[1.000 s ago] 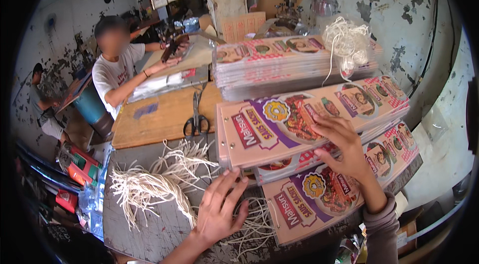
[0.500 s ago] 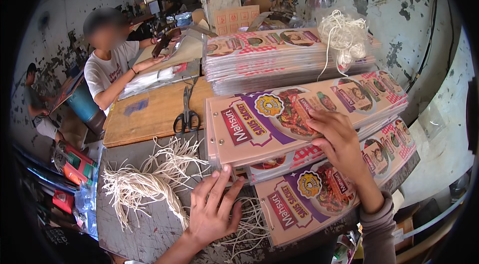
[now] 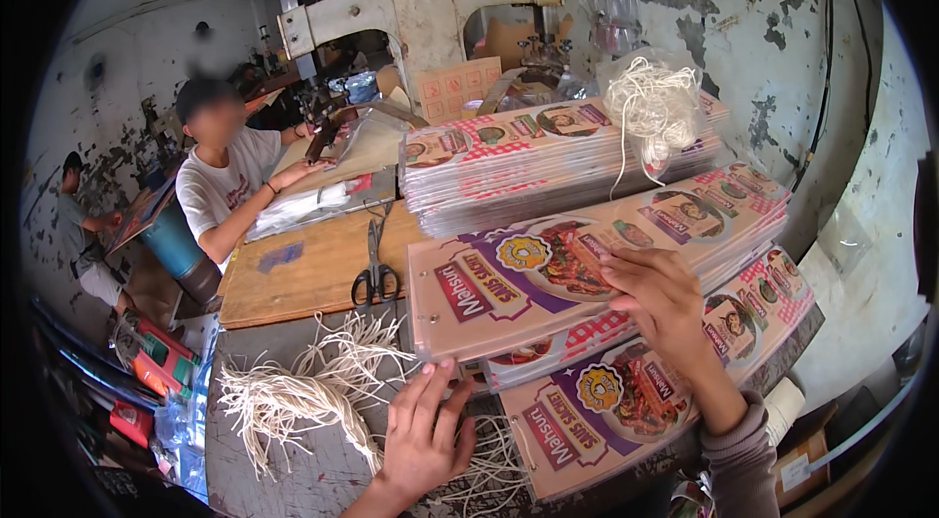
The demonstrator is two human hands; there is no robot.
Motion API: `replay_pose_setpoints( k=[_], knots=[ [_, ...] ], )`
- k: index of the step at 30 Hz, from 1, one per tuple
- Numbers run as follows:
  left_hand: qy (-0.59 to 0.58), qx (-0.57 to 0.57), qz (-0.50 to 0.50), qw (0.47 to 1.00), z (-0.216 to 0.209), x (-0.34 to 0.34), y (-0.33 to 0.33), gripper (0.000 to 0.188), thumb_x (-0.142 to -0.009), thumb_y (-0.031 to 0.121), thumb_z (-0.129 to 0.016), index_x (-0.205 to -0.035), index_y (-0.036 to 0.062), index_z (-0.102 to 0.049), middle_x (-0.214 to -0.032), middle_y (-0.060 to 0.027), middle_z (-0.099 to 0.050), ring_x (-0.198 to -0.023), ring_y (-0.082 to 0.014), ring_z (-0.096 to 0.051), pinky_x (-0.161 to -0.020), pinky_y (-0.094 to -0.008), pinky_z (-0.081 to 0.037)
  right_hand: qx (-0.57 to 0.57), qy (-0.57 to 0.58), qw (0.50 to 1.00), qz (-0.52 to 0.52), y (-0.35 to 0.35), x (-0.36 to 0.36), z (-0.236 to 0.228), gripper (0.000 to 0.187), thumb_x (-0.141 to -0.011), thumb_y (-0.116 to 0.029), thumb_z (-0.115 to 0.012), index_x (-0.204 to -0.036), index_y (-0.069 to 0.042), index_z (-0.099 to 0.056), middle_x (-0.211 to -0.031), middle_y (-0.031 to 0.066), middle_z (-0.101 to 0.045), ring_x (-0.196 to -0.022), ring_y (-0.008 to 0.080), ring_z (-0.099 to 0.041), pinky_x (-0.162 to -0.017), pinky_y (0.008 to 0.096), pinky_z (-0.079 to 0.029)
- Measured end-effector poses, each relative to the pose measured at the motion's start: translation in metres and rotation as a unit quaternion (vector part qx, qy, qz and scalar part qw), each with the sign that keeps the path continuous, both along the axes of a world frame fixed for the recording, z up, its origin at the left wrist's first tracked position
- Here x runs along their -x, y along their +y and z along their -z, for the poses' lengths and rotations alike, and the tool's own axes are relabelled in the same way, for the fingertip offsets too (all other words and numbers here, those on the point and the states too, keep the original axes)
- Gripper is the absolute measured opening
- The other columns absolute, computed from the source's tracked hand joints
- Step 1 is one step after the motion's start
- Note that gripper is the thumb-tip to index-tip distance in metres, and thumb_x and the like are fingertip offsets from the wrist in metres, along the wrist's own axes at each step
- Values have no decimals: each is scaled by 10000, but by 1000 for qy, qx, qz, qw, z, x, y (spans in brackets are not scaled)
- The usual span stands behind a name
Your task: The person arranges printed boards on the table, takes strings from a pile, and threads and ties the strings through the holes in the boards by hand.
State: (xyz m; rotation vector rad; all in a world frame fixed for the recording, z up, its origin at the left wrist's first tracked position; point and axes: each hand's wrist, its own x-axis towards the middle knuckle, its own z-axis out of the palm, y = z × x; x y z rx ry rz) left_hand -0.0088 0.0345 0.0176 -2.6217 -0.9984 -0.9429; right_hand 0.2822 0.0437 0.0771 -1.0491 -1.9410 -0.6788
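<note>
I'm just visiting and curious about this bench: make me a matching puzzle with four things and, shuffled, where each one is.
Things
1. Black-handled metal scissors
2. Tangled white string in a clear plastic bag
3. Loose bundle of cut white cords
4. The person's bare right hand

Places
A. On the rear stack of plastic-covered printed panels
B. On the dark, scratched tabletop
C. On top of the middle stack of peach-coloured printed panels
D. Mostly on the flat yellow-brown wooden board

Pairs
1-D, 2-A, 3-B, 4-C
</note>
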Motion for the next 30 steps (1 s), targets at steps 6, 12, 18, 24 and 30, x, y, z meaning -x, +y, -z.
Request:
replay_pose_setpoints(
  k=[6, 12, 18, 24, 30],
  knots=[
    [14, -20, -10, 1000, 13, 4, 4, 421, -692, 147, -653, -1080, 10, -560, -1147, -214, -483, -1055, -390, -462, -866, -460, -393, 60, -51, 996, -53, -22, -2, -3, 413, -662, -327, -736, -945, -47, -627, -956, 59, -657, -907, 227, -620, -741, 325, -460],
    [22, -24, -3, 999, 15, 3, 3, 434, -689, 156, -670, -1093, 35, -568, -1153, -217, -467, -1058, -403, -448, -871, -483, -382, 163, -126, 978, 20, -24, 6, 1, 649, -684, -483, -674, -1229, -159, -533, -1252, 106, -501, -1157, 248, -471, -937, 416, -372],
    [34, 4, -7, 999, 16, 5, 2, 395, -695, 156, -670, -1066, 47, -592, -1161, -223, -447, -1089, -410, -426, -906, -509, -364, 148, -170, 970, 91, -19, 7, 10, 642, -674, -308, -688, -1278, -219, -490, -1307, 100, -462, -1213, 240, -426, -1005, 432, -323],
    [34, 7, 0, 999, 16, 7, 3, 356, -693, 161, -673, -1028, 57, -616, -1163, -229, -455, -1108, -418, -421, -935, -521, -347, 122, -163, 975, 93, -17, 6, 12, 500, -721, -261, -622, -1209, -174, -560, -1277, 99, -499, -1155, 234, -480, -976, 411, -357],
    [27, 17, 2, 999, 17, 8, 4, 331, -690, 164, -676, -1004, 71, -628, -1157, -228, -463, -1116, -415, -417, -943, -540, -343, 120, -143, 978, 89, -16, 8, 12, 484, -721, -143, -624, -1200, -182, -566, -1256, 82, -512, -1145, 215, -492, -962, 397, -380]
  ],
)
